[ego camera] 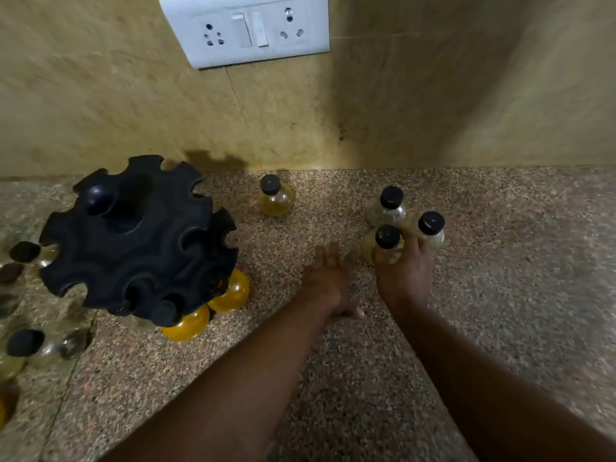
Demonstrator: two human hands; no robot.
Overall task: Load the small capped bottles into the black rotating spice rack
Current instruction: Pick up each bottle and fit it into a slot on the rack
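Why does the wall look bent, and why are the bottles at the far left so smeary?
Head view: the wide-angle lens bows the wall and socket plate; the left-edge bottles blur near the frame's rim; the black rack casts a soft shadow on the wall behind.

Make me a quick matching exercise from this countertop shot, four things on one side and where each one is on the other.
Things:
1. black rotating spice rack
2. lone black-capped bottle of pale yellow contents
3. white switch and socket plate
4. right hand

Places:
A. on the wall tiles
B. at the cluster of three capped bottles
C. left on the speckled counter
D. alone near the back wall

Pairs: 1-C, 2-D, 3-A, 4-B
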